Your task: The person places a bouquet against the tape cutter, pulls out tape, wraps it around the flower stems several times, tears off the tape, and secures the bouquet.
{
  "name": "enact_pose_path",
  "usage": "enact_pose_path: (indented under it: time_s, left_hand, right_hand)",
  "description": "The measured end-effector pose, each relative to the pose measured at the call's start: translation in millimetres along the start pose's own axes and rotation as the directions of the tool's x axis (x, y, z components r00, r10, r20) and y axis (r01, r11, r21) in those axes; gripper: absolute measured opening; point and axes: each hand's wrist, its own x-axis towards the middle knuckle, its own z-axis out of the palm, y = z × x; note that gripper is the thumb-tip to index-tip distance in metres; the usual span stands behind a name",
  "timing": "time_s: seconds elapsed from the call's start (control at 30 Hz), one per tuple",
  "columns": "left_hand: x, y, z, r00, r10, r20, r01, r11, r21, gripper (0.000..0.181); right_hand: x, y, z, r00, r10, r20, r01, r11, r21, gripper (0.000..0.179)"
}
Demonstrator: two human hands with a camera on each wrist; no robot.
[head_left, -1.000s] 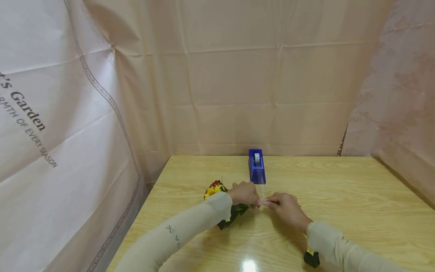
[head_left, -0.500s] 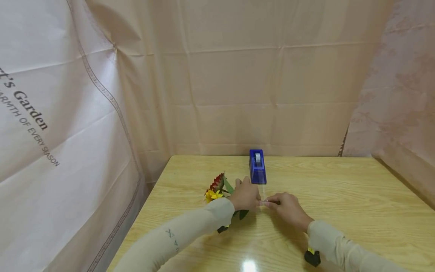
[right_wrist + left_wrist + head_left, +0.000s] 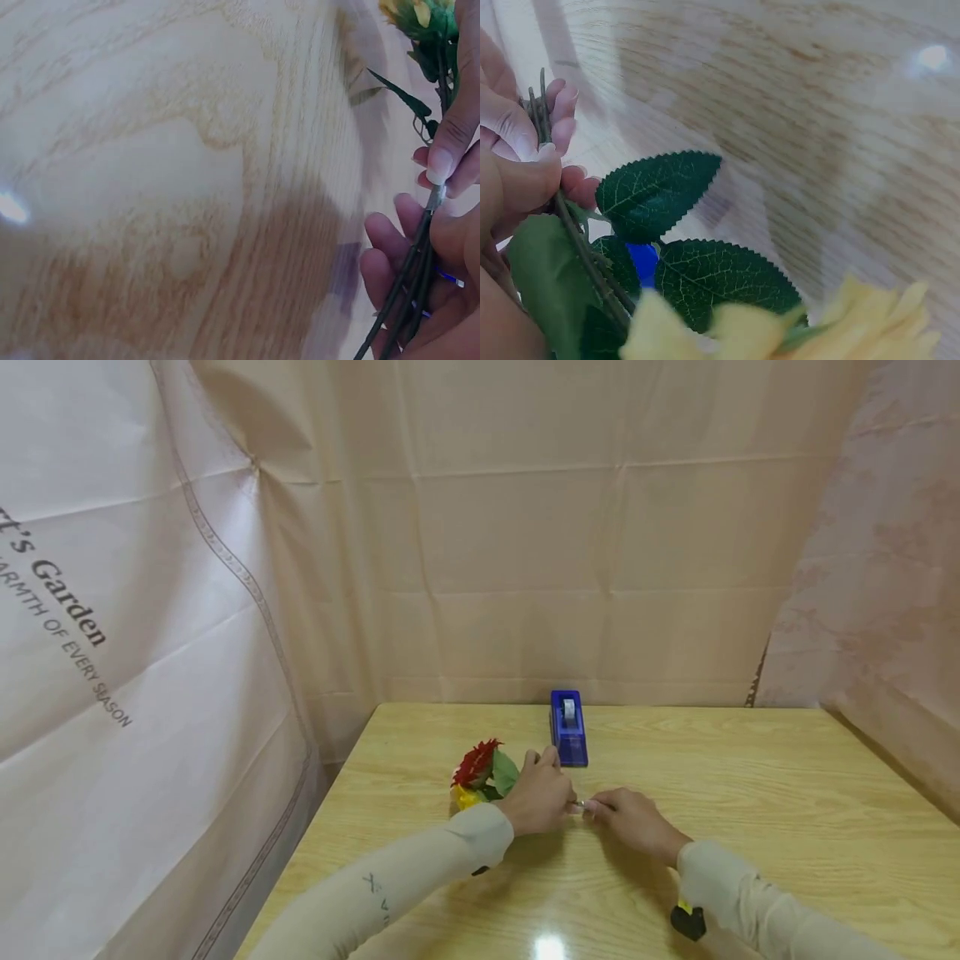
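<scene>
My left hand [image 3: 538,797] pinches the stems [image 3: 577,232] of a small bunch of artificial-looking flowers, just below their leaves [image 3: 660,195]. A red flower [image 3: 477,762] and a yellow flower [image 3: 465,796] point out to the left of that hand. My right hand [image 3: 633,818] meets it fingertip to fingertip, holding the lower stems [image 3: 420,277] between thumb and fingers. Between the two hands, a shiny band of clear tape [image 3: 436,196] wraps the stems in the right wrist view. Behind the hands stands a blue tape dispenser [image 3: 569,731].
A pale wooden table [image 3: 750,777] lies under the hands, with its far edge just beyond the dispenser. Beige cloth [image 3: 525,568] hangs behind it, and a white printed sheet [image 3: 112,652] hangs at the left.
The bunch has turned in my left hand, bringing the red flower up. The clear strip seen earlier from dispenser to hands no longer shows. My right hand has barely moved.
</scene>
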Motion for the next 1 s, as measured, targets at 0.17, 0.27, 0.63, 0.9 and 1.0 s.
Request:
enact_pose_path:
  time_s: [0.17,0.27,0.63,0.9,1.0]
  left_hand:
    - [0.2,0.5,-1.0,1.000,0.017,0.009,-0.017,1.000,0.014,0.019]
    - [1.3,0.0,-1.8,0.999,0.001,0.037,0.001,0.999,-0.047,0.017]
    - [14.5,-13.5,-6.9,0.964,-0.033,0.264,0.122,0.937,-0.327,0.017]
    - [12.5,-19.5,-10.3,0.968,0.049,0.248,0.034,0.948,-0.318,0.016]
    - [9.5,-15.0,-11.9,0.982,0.049,0.183,-0.010,0.978,-0.209,0.014]
  right_hand:
    - [-0.3,2,2,0.999,-0.003,-0.053,0.002,1.000,-0.021,0.024]
    - [0.6,2,3,0.995,-0.013,-0.096,0.009,0.999,-0.046,0.019]
    - [0.3,-4,2,0.992,0.034,-0.125,-0.034,0.999,0.003,0.016]
    - [1.0,0,4,0.991,-0.023,-0.135,0.024,1.000,0.006,0.015]
    - [2.0,0,4,0.991,-0.023,-0.135,0.025,1.000,0.012,0.016]
